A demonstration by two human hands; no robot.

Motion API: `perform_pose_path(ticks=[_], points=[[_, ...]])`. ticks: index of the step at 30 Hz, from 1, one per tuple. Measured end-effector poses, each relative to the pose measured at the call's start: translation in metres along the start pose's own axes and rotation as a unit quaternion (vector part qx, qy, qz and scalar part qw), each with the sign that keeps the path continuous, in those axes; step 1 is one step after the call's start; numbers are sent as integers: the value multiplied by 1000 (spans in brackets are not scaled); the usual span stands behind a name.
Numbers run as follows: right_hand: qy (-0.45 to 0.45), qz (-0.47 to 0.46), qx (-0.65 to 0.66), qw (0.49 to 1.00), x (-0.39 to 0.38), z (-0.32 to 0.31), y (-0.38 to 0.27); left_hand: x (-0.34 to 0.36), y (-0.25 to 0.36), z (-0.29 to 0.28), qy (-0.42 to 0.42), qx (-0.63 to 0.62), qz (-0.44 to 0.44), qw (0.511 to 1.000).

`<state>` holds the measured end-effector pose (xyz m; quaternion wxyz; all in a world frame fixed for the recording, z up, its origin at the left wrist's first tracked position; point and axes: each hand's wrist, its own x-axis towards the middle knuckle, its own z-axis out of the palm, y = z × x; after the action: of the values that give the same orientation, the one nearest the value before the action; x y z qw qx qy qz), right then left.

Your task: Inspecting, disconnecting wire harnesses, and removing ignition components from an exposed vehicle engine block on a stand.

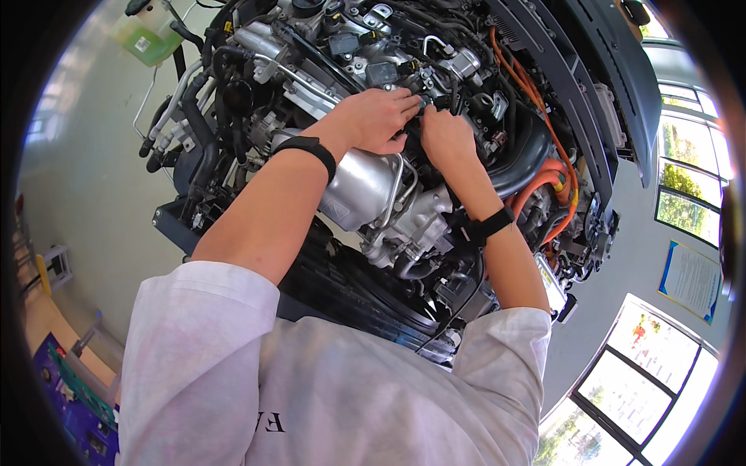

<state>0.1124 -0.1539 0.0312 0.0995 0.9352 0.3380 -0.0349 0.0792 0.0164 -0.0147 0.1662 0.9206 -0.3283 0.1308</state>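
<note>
Both hands reach into the top of an exposed vehicle engine (404,210). My left hand (373,120) lies over its middle, fingers bent toward the right, with the thumb apart from them. Close beside it, my right hand (448,140) is closed, its fingertips pressed down at a small greyish fitting (425,102) between the hands. What the right fingers grip is hidden. Just below the left hand sits a silvery metal heat shield (357,190). A black band (311,147) circles my left wrist, and another black band (493,224) is on the right one.
Orange cables (556,186) run down the engine's right side, beside a thick black curved pipe (528,151). A translucent tank with green liquid (148,39) stands at the upper left, above black hoses (206,147). A thin black cord (466,299) hangs below my right wrist.
</note>
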Motion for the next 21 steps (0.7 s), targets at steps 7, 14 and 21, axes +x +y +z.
perform_pose_path(ticks=[7, 14, 21], points=[[22, -2, -6, 1000, -1, 4, 3, 0, 2, -1, 2, -4, -7, 1000], [8, -22, 40, 999, -1, -5, 6, -2, -1, -1, 10, -15, -3, 1000], [-1, -18, 41, 999, -4, 2, 14, 0, 1, -3, 3, -2, -4, 1000]])
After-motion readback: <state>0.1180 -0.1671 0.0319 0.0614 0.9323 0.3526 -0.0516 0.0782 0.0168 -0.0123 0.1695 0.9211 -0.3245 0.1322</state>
